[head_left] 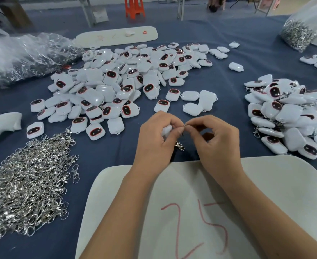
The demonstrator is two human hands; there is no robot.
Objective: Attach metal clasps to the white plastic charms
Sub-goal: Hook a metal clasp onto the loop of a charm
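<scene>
My left hand (154,139) curls around a white plastic charm (166,130), mostly hidden by the fingers. A metal clasp (179,145) hangs below it, its ring up between my fingertips. My right hand (212,136) pinches that small ring (185,125) against my left thumb. A big heap of loose white charms (120,81) with dark red-rimmed faces lies beyond my hands. Loose silver clasps (28,186) are piled at the near left. At the right sits a pile of charms with clasps on them (288,118).
A white board (266,202) marked "25" in red lies under my forearms on the blue cloth. Clear plastic bags (23,53) lie at the far left; a bag of metal parts (299,32) stands far right. Another white board (116,36) lies at the back.
</scene>
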